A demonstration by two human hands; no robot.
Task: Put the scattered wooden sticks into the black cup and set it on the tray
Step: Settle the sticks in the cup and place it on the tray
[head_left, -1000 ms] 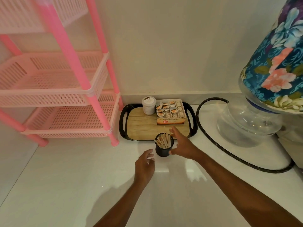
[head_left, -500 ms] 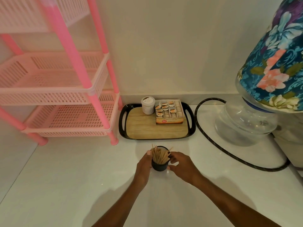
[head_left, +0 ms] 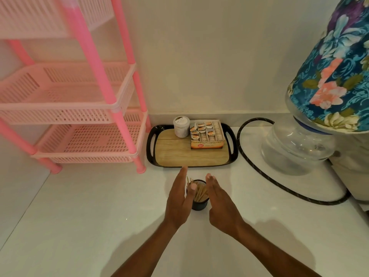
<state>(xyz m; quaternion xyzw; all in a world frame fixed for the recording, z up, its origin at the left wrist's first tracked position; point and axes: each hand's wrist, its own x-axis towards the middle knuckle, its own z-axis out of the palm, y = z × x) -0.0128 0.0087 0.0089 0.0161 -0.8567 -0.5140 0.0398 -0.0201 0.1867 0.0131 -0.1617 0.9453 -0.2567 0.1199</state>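
Note:
The black cup (head_left: 199, 205) stands upright on the white counter, a short way in front of the tray (head_left: 191, 156), with a bundle of wooden sticks (head_left: 200, 193) inside it. My left hand (head_left: 178, 198) is flat against the cup's left side, fingers stretched forward, and its thumb reaches over the rim to the sticks. On the cup's right side, my right hand (head_left: 219, 202) is also flat with its fingers extended. Neither hand wraps around the cup. No loose sticks show on the counter.
The black-rimmed wooden tray carries a white jar (head_left: 181, 126) and a box of sachets (head_left: 206, 134) at its back. A pink plastic rack (head_left: 89, 136) stands on the left. To the right are a black hose (head_left: 257, 172) and a water bottle (head_left: 299, 148) under a floral cover.
The cup has come nearer to me, away from the tray's edge. Half a second ago both hands curled around it; now the fingers are straightened alongside it.

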